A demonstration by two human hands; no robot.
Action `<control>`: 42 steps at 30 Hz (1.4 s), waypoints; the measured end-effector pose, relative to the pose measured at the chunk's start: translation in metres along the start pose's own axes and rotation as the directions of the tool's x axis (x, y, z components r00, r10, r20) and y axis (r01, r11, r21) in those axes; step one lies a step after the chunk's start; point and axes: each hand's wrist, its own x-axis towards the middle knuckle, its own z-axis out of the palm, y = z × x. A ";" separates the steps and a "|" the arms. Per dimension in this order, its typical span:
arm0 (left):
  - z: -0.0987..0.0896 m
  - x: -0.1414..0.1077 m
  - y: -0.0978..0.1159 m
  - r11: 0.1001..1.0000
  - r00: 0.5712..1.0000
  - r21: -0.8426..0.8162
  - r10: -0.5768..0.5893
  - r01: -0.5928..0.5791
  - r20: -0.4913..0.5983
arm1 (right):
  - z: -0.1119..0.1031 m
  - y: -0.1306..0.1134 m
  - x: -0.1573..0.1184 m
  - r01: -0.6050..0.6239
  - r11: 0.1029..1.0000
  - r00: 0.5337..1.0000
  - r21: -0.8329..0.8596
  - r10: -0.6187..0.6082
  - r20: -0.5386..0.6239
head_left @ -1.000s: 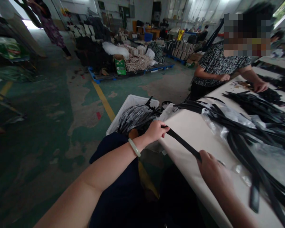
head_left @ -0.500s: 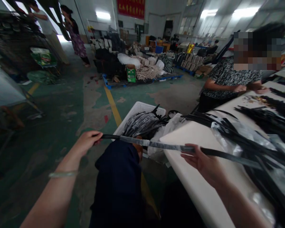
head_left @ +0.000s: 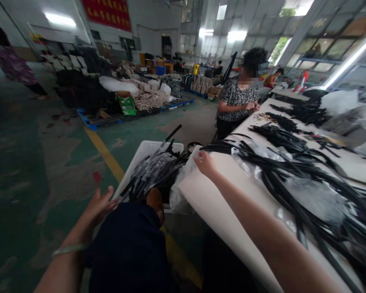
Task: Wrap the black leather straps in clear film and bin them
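Nothing is being gripped at this moment, both hands are empty. The left hand (head_left: 100, 206) is held open with the fingers spread, out over the green floor (head_left: 27, 195) just beside a white plastic crate (head_left: 143, 152), and a pale bangle (head_left: 68, 250) is worn on that wrist. The right hand (head_left: 205, 165) is loosely open, fingertips up near the end of the tabletop (head_left: 207, 195), right by a clear plastic bag (head_left: 178, 191).

Black straps (head_left: 280, 171) are heaped along the tabletop, tangled with clear plastic and lying just to the right of the right hand. More gray-wrapped straps (head_left: 151, 173) are piled in the crate, a few sticking up at an angle. Further along the tabletop, a co-worker (head_left: 236, 97) stands with both hands (head_left: 252, 106) together near some small scattered bits (head_left: 264, 117); what's held there can't be told.
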 end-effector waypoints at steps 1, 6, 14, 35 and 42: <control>0.005 0.000 0.013 0.999 0.997 -0.042 -0.016 0.019 0.076 | -0.020 0.024 -0.014 0.009 0.996 0.998 -0.090 -0.014 -0.058; 0.034 -0.030 0.094 0.968 0.858 0.039 0.201 -0.249 0.473 | -0.103 0.119 -0.074 -0.104 0.905 0.981 -0.412 0.024 -0.193; 0.164 -0.146 0.176 0.314 0.253 0.084 0.547 -0.946 0.798 | -0.056 0.136 -0.211 0.158 0.657 0.978 -0.737 -0.207 0.024; 0.202 -0.205 0.160 0.790 -0.524 -0.404 0.126 -0.460 0.842 | -0.063 0.074 -0.282 -0.212 0.448 0.962 0.868 -0.062 0.267; 0.177 -0.183 0.159 0.903 -0.588 0.157 -0.384 -0.400 0.712 | -0.093 0.071 -0.258 0.170 0.896 0.935 0.411 -0.016 -0.353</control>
